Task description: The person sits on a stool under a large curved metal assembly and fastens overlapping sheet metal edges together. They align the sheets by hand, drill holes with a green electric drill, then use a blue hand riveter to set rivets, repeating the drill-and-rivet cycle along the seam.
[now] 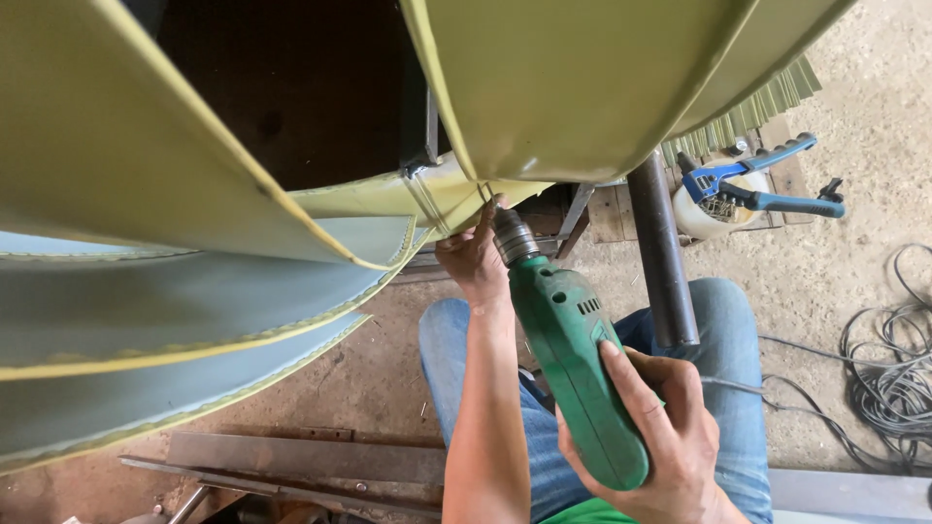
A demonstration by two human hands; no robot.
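Right hand (660, 427) clasps a green plastic electric drill (568, 364), bit against the yellow-green sheet-metal panel seam (456, 199), while the left hand (471, 257) pinches that seam, steadying it beside the chuck.

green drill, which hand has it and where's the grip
The right hand holds the green drill by its rear handle. The left hand steadies it near the chuck, against the yellow metal sheet.
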